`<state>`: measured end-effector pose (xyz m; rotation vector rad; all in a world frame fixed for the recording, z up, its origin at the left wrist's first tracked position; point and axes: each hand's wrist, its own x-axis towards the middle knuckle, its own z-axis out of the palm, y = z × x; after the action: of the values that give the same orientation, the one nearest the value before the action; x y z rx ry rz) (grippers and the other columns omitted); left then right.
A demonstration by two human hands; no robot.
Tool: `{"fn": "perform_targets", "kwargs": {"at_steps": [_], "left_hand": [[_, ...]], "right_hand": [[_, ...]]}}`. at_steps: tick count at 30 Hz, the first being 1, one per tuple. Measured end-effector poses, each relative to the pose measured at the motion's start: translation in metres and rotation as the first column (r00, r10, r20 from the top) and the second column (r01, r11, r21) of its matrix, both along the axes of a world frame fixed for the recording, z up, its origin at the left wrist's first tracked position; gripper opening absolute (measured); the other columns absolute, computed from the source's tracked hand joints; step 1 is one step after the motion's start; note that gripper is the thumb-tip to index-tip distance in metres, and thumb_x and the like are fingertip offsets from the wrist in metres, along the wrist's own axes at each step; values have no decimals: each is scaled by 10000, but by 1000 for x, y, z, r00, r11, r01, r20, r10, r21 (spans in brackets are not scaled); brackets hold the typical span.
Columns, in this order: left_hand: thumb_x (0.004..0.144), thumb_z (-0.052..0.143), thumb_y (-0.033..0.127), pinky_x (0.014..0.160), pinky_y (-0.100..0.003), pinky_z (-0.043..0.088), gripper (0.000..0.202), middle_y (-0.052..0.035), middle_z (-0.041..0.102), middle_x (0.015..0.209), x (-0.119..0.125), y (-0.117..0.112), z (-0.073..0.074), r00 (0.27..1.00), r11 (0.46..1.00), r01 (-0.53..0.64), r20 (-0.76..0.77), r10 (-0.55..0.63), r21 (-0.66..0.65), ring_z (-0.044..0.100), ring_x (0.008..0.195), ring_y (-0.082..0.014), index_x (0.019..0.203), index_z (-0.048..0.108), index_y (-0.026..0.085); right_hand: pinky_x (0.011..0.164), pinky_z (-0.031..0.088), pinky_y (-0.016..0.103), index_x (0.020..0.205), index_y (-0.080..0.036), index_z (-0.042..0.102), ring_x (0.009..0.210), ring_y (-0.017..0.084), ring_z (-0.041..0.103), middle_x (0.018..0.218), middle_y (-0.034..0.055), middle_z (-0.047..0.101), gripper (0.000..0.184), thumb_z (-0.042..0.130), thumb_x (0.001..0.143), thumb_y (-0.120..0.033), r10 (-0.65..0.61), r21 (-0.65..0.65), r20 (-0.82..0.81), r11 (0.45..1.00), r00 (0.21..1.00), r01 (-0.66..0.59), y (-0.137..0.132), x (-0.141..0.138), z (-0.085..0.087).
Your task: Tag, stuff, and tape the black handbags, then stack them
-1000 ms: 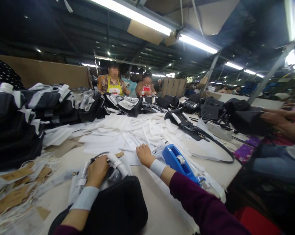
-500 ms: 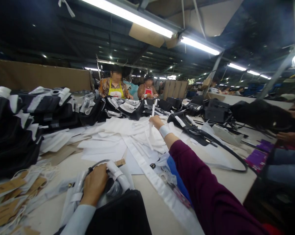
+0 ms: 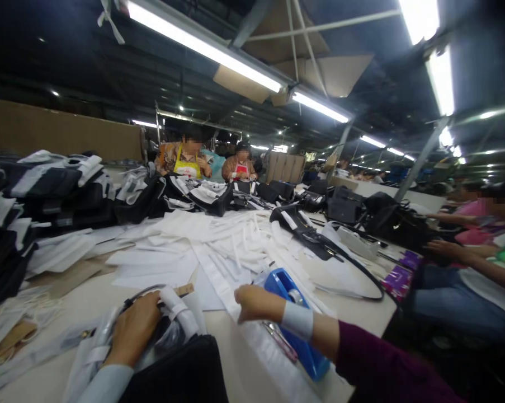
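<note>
My left hand (image 3: 135,324) is closed around the handle area of a black handbag (image 3: 180,369) at the lower left. White wrapping covers the handle (image 3: 177,308) beside my fingers, and clear plastic shows under them. My right hand (image 3: 256,303) has its fingers curled together over a long white strip (image 3: 273,364) on the table. What those fingers hold, if anything, is hidden. Right behind that wrist stands a blue tape dispenser (image 3: 313,352), and a pink-handled tool (image 3: 281,341) lies beside it.
Loose white paper strips (image 3: 235,240) heap across the middle of the table. Black bags with white wrapping (image 3: 59,184) are stacked at left, near corded brown tags (image 3: 17,336). A strapped black bag (image 3: 306,229) and purple packets (image 3: 397,280) lie at right. Several people sit around.
My right hand has drawn back from the paper heap, where it held a white strip, to beside the tape dispenser. My left hand keeps its grip. The view has turned right.
</note>
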<state>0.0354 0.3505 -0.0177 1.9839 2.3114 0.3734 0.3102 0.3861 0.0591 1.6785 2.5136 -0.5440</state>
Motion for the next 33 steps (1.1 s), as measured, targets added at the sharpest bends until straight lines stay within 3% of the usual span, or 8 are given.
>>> {"fn": "perform_targets", "kwargs": {"at_steps": [1,3,6,11,17,23,29,33], "left_hand": [[870,324,115,870,-379,463,384,-126,685,1125,-1,0,-2,1000,1000,7,-14,-7,7,626,1091,-288,1097,628,173],[887,312,123,882,-376,460,383,-130,678,1146,-2,-1,-3,999,1000,18,-41,-17,12,624,1096,-283,1110,621,164],[882,311,116,878,-378,462,381,-128,687,1126,-1,-4,-1,999,1000,26,-43,-26,14,627,1088,-282,1097,623,158],[876,306,115,845,-366,476,389,-122,696,1120,7,-10,13,998,1000,5,-70,-5,-11,640,1072,-280,1082,633,162],[889,301,154,809,-363,492,382,-130,694,1117,11,-8,15,996,999,-20,-86,16,-45,645,1062,-288,1072,636,176],[895,305,165,792,-363,497,376,-134,705,1065,9,-5,10,996,998,-35,-80,31,-43,660,1015,-286,1067,640,170],[889,307,157,808,-382,497,386,-130,697,1089,9,-4,9,996,999,-31,-85,28,-32,656,1022,-293,1078,643,177],[883,290,128,802,-370,497,405,-148,698,1080,11,-5,10,995,999,-38,-95,35,-30,660,1013,-287,1073,646,160]], "right_hand": [[797,551,431,961,-72,676,939,316,674,1042,163,688,424,866,610,-217,39,3,62,999,997,-39,-14,5,-10],[796,542,435,1043,-51,662,972,371,666,1127,219,658,532,862,557,-134,80,49,145,995,986,-88,-31,15,-25],[780,532,368,1112,-70,639,985,337,670,1156,193,653,463,745,662,-91,98,126,205,984,974,-126,-36,25,-35],[725,508,310,940,-138,695,942,285,684,1082,128,689,203,576,777,-121,120,192,202,968,972,-160,-30,27,-41],[756,489,335,921,-133,691,926,296,684,992,155,713,218,523,784,-117,76,236,166,965,983,-115,-23,25,-51],[739,473,351,946,-101,692,909,327,685,969,191,716,237,515,791,-132,1,272,156,961,988,-44,-16,25,-50],[771,442,278,1032,-201,680,1009,237,657,1071,93,710,260,477,873,-170,-34,287,74,958,997,11,-10,27,-43],[768,433,258,978,-201,712,1006,227,658,1017,88,726,234,517,857,-160,-58,261,65,965,996,40,-8,28,-42]]}}
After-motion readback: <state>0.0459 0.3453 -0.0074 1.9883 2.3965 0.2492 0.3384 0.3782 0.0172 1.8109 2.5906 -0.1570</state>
